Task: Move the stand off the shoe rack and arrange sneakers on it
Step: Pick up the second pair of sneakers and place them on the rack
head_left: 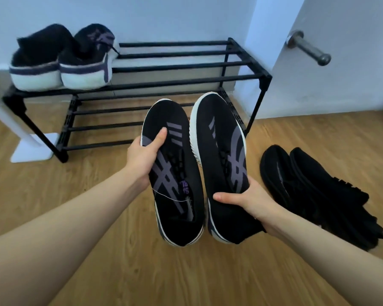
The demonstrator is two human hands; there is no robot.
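Observation:
A black two-tier shoe rack [186, 81] stands against the wall. On the left of its top tier sits a pair of black sneakers with white soles and purple stripes [60, 62], heels toward me. My left hand [145, 156] grips the side of a black-and-purple sneaker [175, 184] held above the floor. My right hand [250, 199] holds its mate [221, 155] by the heel end. Both toes point toward the rack. A white stand [31, 149] rests on the floor at the rack's left end.
A pair of all-black sneakers [314, 195] lies on the wooden floor at the right. A white door with a metal handle [307, 48] is at the right behind the rack. The top tier's right part and the lower tier hold nothing.

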